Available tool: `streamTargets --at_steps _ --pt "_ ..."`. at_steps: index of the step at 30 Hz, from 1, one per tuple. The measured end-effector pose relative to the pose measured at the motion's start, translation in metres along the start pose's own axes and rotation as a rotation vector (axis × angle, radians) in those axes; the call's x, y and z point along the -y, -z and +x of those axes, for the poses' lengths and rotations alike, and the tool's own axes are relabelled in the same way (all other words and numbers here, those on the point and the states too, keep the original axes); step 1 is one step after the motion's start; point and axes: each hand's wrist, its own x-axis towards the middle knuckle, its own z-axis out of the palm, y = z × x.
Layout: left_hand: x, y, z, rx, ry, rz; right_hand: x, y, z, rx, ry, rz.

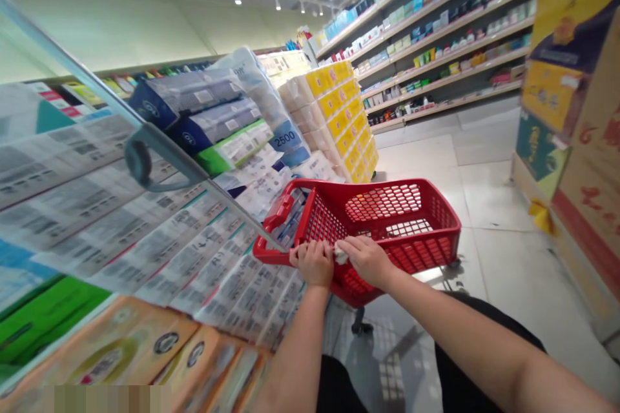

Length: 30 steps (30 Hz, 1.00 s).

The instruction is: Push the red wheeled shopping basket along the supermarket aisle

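Observation:
My left hand point(314, 261) is closed at the lower end of a long metal pole point(237, 211), beside the near rim of a red shopping cart point(416, 251). The pole slants up to the far left and carries a grey plastic bracket point(165, 158) partway along. Close by on the right, my right hand point(363, 259) has its fingers bent over a small crumpled white piece point(341, 253), which looks like tissue or cloth. That piece sits between the two hands, mostly covered by fingers. Behind them, the cart's basket shows bare mesh.
Stacked tissue packs point(203, 93) and yellow-sided packs point(339, 116) stand left and ahead. Orange packs point(111, 342) lie at lower left. Cartons point(552, 110) line the right side. Shelves of boxed goods point(436, 19) run along the back above a pale tiled floor point(431, 148).

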Motion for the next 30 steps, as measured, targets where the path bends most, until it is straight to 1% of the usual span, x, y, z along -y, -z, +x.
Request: streamTargets --at_steps 3,4,5,7,9,10,11,12,15,16,17,19,21,22,23,26,27,28,30 --pt "-0.001 -0.006 0.007 0.016 0.004 -0.023 0.006 0.006 0.018 0.142 -0.259 -0.054" --pt "-0.001 -0.008 0.010 0.019 0.012 -0.027 0.007 0.006 0.023 0.189 -0.306 -0.073" --pt "-0.001 -0.010 0.012 0.021 0.019 -0.029 0.008 0.004 0.027 0.219 -0.320 -0.092" --pt "0.002 -0.013 0.017 0.023 0.019 -0.032 0.008 -0.001 0.028 0.214 -0.259 -0.115" --pt "0.005 -0.016 0.021 0.019 0.004 -0.028 0.005 -0.006 0.026 0.158 -0.152 -0.111" --pt "0.008 -0.017 0.022 0.017 -0.004 -0.022 0.003 -0.007 0.024 0.143 -0.126 -0.100" --pt "0.010 -0.018 0.023 0.014 -0.009 -0.014 0.001 -0.006 0.024 0.149 -0.132 -0.082" --pt "0.012 -0.018 0.023 0.011 -0.014 -0.005 -0.002 -0.004 0.024 0.174 -0.167 -0.059" --pt "0.016 -0.016 0.021 0.003 -0.026 0.015 -0.009 0.009 0.026 0.257 -0.325 -0.013" --pt "0.017 -0.015 0.020 -0.001 -0.028 0.020 -0.010 0.013 0.025 0.253 -0.330 -0.017" --pt "0.017 -0.014 0.020 -0.007 -0.029 0.025 -0.011 0.016 0.024 0.228 -0.298 -0.027" --pt "0.016 -0.012 0.019 -0.027 -0.031 0.038 -0.010 0.017 0.019 0.141 -0.158 -0.037" --pt "0.014 -0.011 0.019 -0.048 -0.034 0.048 -0.008 0.014 0.012 0.073 -0.027 -0.019" --pt "0.013 -0.011 0.018 -0.054 -0.036 0.049 -0.008 0.011 0.009 0.056 -0.010 -0.009" --pt "0.012 -0.010 0.018 -0.055 -0.038 0.047 -0.007 0.010 0.006 0.048 -0.028 -0.002" --pt "0.010 -0.008 0.016 -0.047 -0.031 0.031 -0.007 0.008 0.003 0.058 -0.174 -0.013" --pt "0.009 -0.008 0.015 -0.043 -0.024 0.025 -0.007 0.009 0.003 0.063 -0.191 -0.027" --pt "0.009 -0.007 0.014 -0.041 -0.017 0.018 -0.006 0.009 0.003 0.065 -0.174 -0.045" --pt "0.008 -0.007 0.014 -0.030 -0.005 0.003 -0.005 0.011 0.003 0.053 -0.067 -0.075"
